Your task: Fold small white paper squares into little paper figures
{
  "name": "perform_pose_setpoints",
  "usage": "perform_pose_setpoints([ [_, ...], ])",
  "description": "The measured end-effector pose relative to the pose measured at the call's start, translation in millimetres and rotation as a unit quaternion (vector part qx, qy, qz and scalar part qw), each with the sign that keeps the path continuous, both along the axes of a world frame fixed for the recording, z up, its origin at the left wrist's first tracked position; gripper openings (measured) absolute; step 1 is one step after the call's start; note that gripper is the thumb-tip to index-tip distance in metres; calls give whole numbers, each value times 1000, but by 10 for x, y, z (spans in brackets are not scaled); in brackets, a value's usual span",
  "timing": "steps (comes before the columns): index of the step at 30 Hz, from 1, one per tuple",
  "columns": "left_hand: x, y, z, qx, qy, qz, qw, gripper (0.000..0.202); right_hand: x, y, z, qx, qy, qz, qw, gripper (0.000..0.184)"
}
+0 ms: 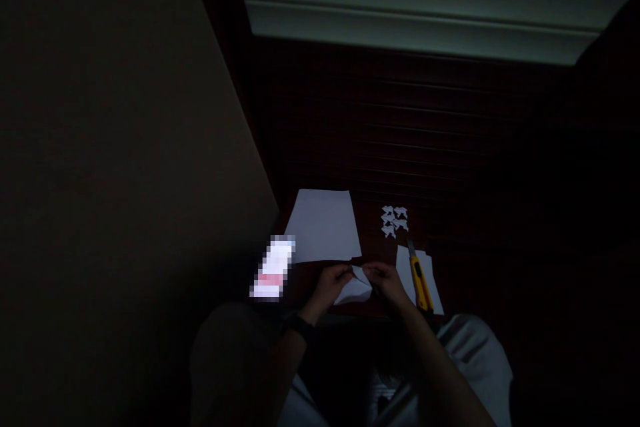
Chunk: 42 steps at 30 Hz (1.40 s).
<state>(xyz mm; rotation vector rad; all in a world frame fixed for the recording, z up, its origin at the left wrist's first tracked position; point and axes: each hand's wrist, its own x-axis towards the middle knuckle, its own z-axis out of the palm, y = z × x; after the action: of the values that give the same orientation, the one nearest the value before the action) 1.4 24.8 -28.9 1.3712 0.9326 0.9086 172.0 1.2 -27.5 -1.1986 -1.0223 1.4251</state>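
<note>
Between my two hands is a partly folded piece of white paper, held over the near edge of a small dark table. My left hand pinches its upper left side, fingers closed. On the upper right side, my right hand grips the same paper with closed fingers. The exact fingertip positions are hard to make out in the dim light. Just right of my right hand lies a yellow utility knife, its blade pointing away from me, resting on smaller white paper sheets.
A larger white paper stack lies behind my hands. Several small folded paper shapes sit at the back right. A lit, pixelated screen is at the left. A wall rises on the left, and slatted panels stand behind the table.
</note>
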Motion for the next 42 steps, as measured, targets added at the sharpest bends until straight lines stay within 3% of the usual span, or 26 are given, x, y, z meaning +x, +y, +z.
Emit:
perform_pose_setpoints([
  [10,29,-15,-68,-23,-7,5,1000,24,38,-41,77,2,-46,14,999,26],
  [22,-3,-31,-31,-23,14,23,999,28,14,-16,19,20,-65,-3,998,23],
  [28,0,-41,-26,-27,9,-4,1000,31,14,-8,43,39,-86,0,996,20],
  [35,34,-30,-23,-50,-8,87,995,30,11,-49,74,1,-71,39,997,24],
  [42,-26,-14,19,-62,-27,51,996,31,-32,-25,74,56,-87,26,994,23],
])
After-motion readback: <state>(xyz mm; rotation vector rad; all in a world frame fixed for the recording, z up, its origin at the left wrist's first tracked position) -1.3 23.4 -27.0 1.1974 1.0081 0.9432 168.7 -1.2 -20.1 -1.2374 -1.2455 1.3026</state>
